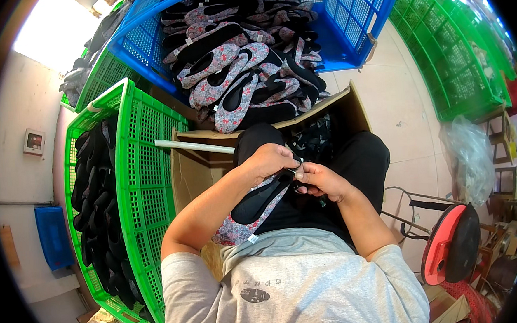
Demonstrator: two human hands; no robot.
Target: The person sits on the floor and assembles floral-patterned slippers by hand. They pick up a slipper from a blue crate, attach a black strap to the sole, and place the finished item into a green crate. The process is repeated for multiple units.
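Observation:
A slipper with grey and red floral fabric and a black lining (238,227) lies across my lap, a small white tag at its near end. My left hand (273,159) is closed in a pinch on the slipper's far end. Close beside it, my right hand (324,181) is closed, thumb and forefinger pressed together at the same end of the slipper. A small shiny bit shows near its fingertips, but I cannot make out what it holds. Between my knees, small black pieces (313,141) lie in a cardboard box (358,105).
A blue crate (359,24) heaped with floral slippers (229,104) stands ahead. At left, a green crate (148,167) holds black slippers (100,211); a pale rod (193,146) juts from it toward my knee. A red-and-black round object (444,245) and green crates (446,52) are at right.

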